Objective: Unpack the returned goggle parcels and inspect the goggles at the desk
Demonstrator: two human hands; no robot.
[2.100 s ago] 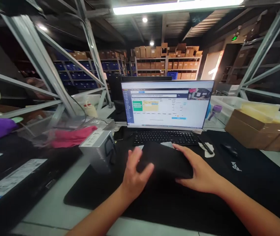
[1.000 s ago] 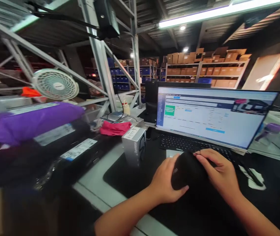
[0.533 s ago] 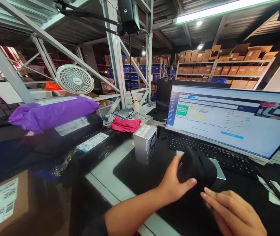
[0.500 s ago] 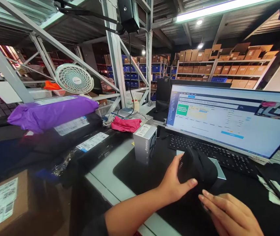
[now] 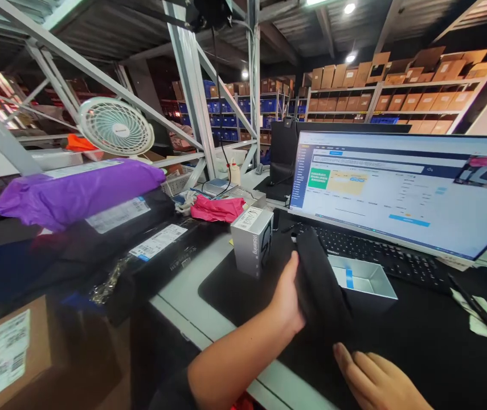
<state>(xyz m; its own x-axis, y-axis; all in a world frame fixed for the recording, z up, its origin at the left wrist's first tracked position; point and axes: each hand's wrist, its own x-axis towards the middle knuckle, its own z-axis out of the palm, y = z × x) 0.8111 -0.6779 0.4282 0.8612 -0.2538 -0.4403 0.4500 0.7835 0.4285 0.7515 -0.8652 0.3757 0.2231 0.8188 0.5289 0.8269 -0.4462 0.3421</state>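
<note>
My left hand [image 5: 285, 296] grips a black case [image 5: 322, 279] by its left side, and the case is tilted up on edge above the dark desk mat. At the lower end of the case is my right hand [image 5: 373, 376], its fingers curled together. Whatever sits between those fingertips is hidden. Behind the case an open silver box tray [image 5: 371, 277] with a blue strip inside rests on the mat. To the left stands a grey-silver box [image 5: 247, 250] with a white label on top.
A keyboard [image 5: 367, 250] lies beneath the monitor [image 5: 397, 193]. On the right a black pen [image 5: 478, 304] rests on white paper. Wrapped parcels, one a purple package [image 5: 85, 191], and a cardboard box [image 5: 12, 353] fill the left side, with a fan [image 5: 117, 126] behind.
The black case has turned to a narrower, more upright angle and shifted left, uncovering the silver tray's inside. My right hand has moved slightly left and down. The view has shifted slightly.
</note>
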